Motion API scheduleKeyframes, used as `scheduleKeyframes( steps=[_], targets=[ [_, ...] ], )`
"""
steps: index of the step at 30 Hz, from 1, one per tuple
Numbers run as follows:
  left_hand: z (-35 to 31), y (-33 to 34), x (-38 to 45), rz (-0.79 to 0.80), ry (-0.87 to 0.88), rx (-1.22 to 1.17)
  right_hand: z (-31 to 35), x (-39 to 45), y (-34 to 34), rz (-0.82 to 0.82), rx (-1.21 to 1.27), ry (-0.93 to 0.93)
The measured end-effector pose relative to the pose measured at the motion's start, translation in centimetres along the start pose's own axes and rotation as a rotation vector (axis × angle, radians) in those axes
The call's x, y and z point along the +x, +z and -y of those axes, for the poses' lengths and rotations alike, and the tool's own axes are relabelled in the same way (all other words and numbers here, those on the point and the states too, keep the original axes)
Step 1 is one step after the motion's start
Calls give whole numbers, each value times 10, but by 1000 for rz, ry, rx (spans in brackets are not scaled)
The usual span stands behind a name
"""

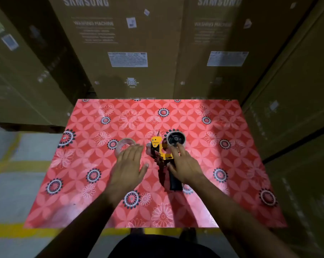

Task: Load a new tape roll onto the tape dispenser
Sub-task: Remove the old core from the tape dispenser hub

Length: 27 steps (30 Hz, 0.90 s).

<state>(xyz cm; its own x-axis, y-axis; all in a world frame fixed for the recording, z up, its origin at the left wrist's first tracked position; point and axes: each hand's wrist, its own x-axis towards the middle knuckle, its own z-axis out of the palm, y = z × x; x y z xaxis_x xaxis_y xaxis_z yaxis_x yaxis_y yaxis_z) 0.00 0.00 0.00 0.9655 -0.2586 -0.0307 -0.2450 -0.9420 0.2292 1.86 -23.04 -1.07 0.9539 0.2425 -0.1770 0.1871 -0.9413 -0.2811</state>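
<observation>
overhead, a red floral table holds the tape dispenser, lying on its side at the centre. right hand hovers spread over its handle, gripping nothing. left hand, fingers splayed, holds nothing and reaches the clear tape roll just left of the dispenser. best pin the handle first, then lift the roll squarely toward the 1 hub.

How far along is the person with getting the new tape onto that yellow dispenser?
Barely started. The tape dispenser lies on the red flowered table, its hub apparently carrying only a spent core. The new tape roll lies loose beside it. Both hands are open: the left hand reaches for the roll, the right hand over the dispenser. Clearing the hub, mounting and threading the tape remain.
</observation>
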Motion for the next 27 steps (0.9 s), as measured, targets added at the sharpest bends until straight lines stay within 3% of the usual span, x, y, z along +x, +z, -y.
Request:
scheduleKeyframes(
  steps=[8, 16, 27],
  targets=[
    [1, 17, -10, 68, 19, 4, 1, 24, 22, 155, -124, 41],
    [-8, 35, -17, 46, 49, -14, 2, -2, 33, 126, -99, -6],
    [-19, 63, -29, 148, 78, -49, 0, -40, 46, 90, -8, -41]
  ],
)
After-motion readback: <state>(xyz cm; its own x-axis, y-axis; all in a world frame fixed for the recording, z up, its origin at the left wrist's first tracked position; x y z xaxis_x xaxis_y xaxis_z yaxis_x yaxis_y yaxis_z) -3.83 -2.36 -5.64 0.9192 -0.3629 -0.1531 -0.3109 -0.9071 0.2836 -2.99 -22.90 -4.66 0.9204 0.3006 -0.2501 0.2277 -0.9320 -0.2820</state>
